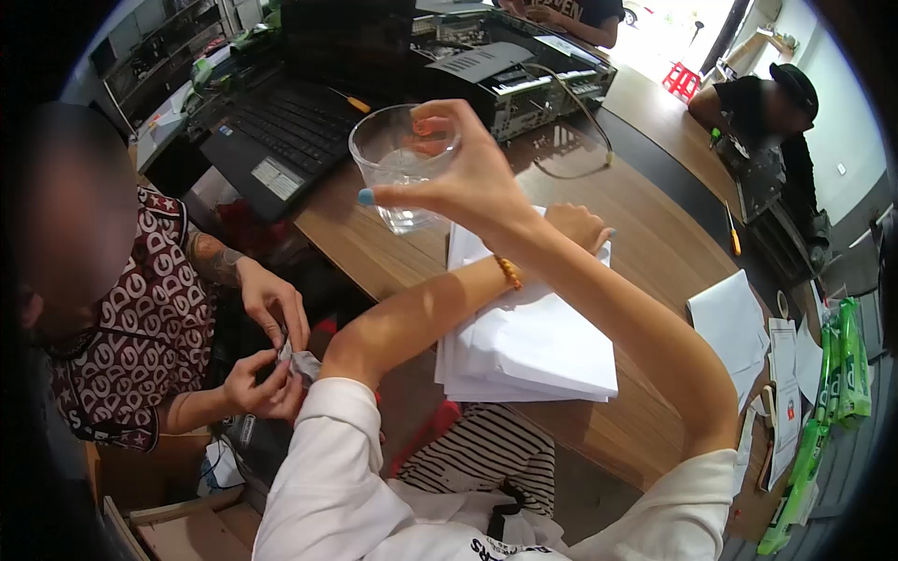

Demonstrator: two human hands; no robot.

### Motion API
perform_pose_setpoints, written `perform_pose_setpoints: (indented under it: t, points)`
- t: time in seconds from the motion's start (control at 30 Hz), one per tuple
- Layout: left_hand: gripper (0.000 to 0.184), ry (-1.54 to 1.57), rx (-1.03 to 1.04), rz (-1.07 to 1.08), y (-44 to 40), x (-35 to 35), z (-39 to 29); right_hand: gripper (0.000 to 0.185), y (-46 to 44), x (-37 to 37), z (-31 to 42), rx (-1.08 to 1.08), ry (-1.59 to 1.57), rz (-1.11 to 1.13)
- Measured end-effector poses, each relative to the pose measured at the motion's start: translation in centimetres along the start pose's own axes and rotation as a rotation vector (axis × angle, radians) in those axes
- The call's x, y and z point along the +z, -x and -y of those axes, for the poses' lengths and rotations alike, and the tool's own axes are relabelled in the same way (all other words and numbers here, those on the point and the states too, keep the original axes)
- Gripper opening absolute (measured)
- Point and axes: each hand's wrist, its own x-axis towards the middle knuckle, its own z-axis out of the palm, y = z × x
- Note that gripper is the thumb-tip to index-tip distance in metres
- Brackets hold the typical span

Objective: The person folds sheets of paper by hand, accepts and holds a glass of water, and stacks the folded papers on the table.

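Note:
My right hand [468, 173] is wrapped around a clear drinking glass [398, 201], thumb in front and fingers on the far side. The glass is held up above the table, close to the laptop's edge. My left arm crosses under the right one. The back of my left hand [578, 224] shows at the top of a stack of white paper [543, 341], against which it rests. Its fingers bend down out of sight, so whether they grip anything is hidden. An orange bead bracelet [508, 272] circles my left wrist.
A black laptop [281, 140], an orange-handled screwdriver [352, 101] and an opened computer case [524, 89] occupy the table. More papers [734, 327] and green packages [847, 365] lie right. A person's hands [271, 374] at left hold something small and grey. Two other people sit across the table.

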Motion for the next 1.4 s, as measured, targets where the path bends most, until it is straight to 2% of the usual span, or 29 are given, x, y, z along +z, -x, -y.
perform_pose_setpoints:
  t: [0.2, 0.33, 0.43, 0.5, 0.57, 0.6, 0.77, 0.83, 0.87, 0.9, 0.97, 1.1, 1.2, 1.23, 1.3, 1.4]
  points:
    - [0.032, -0.001, 0.035, -0.040, 0.0, 0.3, 0.2, 0.074, -5.8, 5.5, -7.4, 0.055, 0.225, -0.050]
    - [0.033, 0.022, 0.044, -0.086, 0.2, 0.1, 0.0, 0.076, -7.2, 7.4, -8.5, 0.106, 0.174, -0.118]
    - [0.033, 0.042, 0.057, -0.111, 0.2, 0.2, 0.1, 0.076, -7.6, 8.4, -9.4, 0.069, 0.169, -0.154]
    - [0.032, 0.048, 0.051, -0.095, 0.1, 0.3, 0.2, 0.081, -7.8, 8.7, -9.8, 0.031, 0.217, -0.175]
    - [0.032, 0.050, 0.060, -0.100, 0.1, 0.3, 0.2, 0.094, -7.6, 8.7, -9.8, 0.073, 0.154, -0.130]
    - [0.032, 0.045, 0.049, -0.084, 0.1, 0.4, 0.3, 0.108, -7.2, 8.3, -9.2, 0.137, 0.190, -0.091]
    - [0.031, 0.050, 0.038, -0.087, -0.1, 0.3, 0.5, 0.113, -5.1, 4.9, -5.7, 0.139, 0.203, -0.028]
    - [0.031, 0.044, 0.035, -0.062, 0.0, 0.1, 0.4, 0.111, -3.1, 2.7, -4.3, 0.051, 0.091, 0.088]
    - [0.030, 0.038, 0.024, -0.055, 0.0, 0.0, 0.3, 0.104, -1.6, 1.5, -3.6, -0.028, 0.123, 0.107]
    - [0.030, 0.031, 0.011, -0.048, 0.1, 0.0, 0.2, 0.104, 0.0, 0.2, -2.7, -0.023, 0.124, 0.100]
    - [0.030, 0.049, 0.019, -0.052, 0.1, -0.2, 0.1, 0.093, 3.7, -2.4, -0.9, -0.173, 0.126, 0.207]
    - [0.031, 0.030, -0.047, 0.018, 0.0, -0.6, 0.0, 0.058, 11.5, -6.9, 2.0, -0.118, 0.317, 0.228]
    - [0.030, 0.051, 0.055, -0.013, 0.1, -0.9, 0.2, 0.043, 16.8, -8.6, 3.6, 0.022, 0.484, 0.263]
    - [0.030, 0.076, 0.077, -0.006, 0.1, -1.1, 0.2, 0.043, 18.2, -8.8, 3.8, 0.035, 0.482, 0.268]
    - [0.031, 0.077, 0.103, 0.000, 0.0, -1.4, 0.1, 0.042, 20.9, -9.2, 4.2, -0.148, 0.755, 0.305]
    - [0.032, 0.049, 0.121, 0.158, -0.3, -2.7, -0.3, 0.047, 23.4, -9.2, 3.9, -0.142, 0.882, 0.366]
